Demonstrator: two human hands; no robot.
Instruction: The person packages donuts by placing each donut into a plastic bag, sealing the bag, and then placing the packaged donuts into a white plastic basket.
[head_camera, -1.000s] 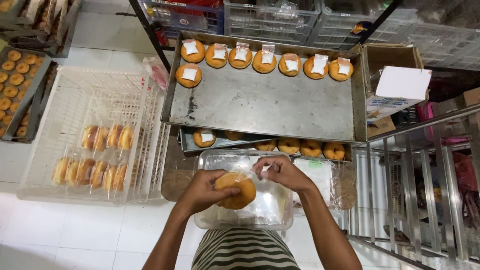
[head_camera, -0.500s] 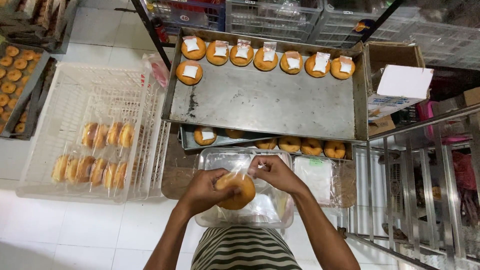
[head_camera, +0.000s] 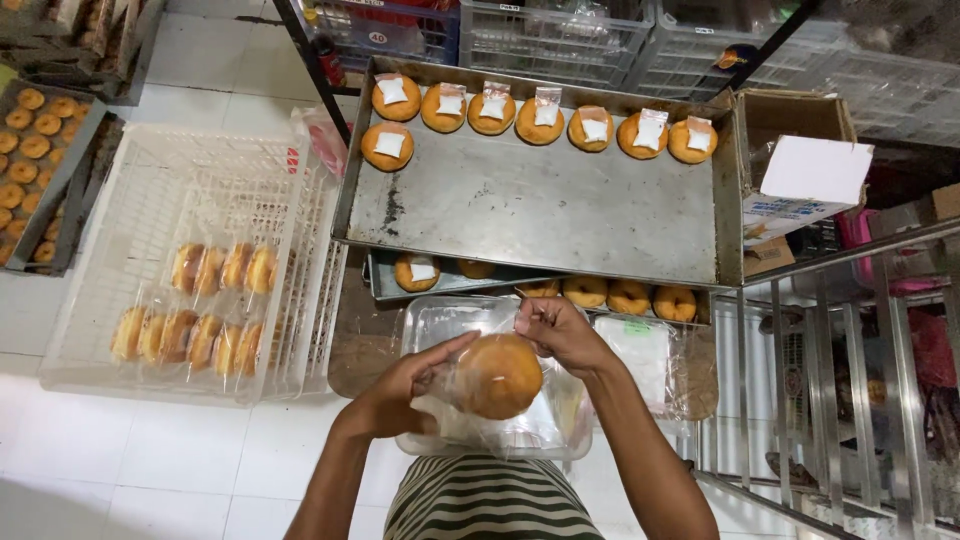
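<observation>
Two hands at work: the left hand (head_camera: 395, 392) cups a round golden bun (head_camera: 497, 375) from below and the side, fingers clasped on it through a clear plastic bag (head_camera: 445, 400); the right hand (head_camera: 558, 330) pinches the bag's upper edge just above the bun.
Bun's place: held in the air over a clear plastic tub (head_camera: 440, 318), close to the person's striped shirt (head_camera: 490, 500).
Done, as it looks: the bun sits at least partly inside the bag; whether the mouth is sealed cannot be told.
Packed already: two rows of bagged buns lie in the white crate (head_camera: 120, 180) on the floor, four in the upper row and about six in the lower.
Left, by my reckoning: eight buns topped with small white packets wait on the big metal tray (head_camera: 540, 210), seven along the far edge and one below them at the left.
Lower tray (head_camera: 450, 285): one bun with a packet, another half hidden beside it, and three or four bare ring-shaped ones at the right.
Far left: dark trays (head_camera: 60, 190) hold many more small buns, too crowded to count.
Right side: an open cardboard box (head_camera: 800, 120) with a white sheet on it stands beside the big tray.
</observation>
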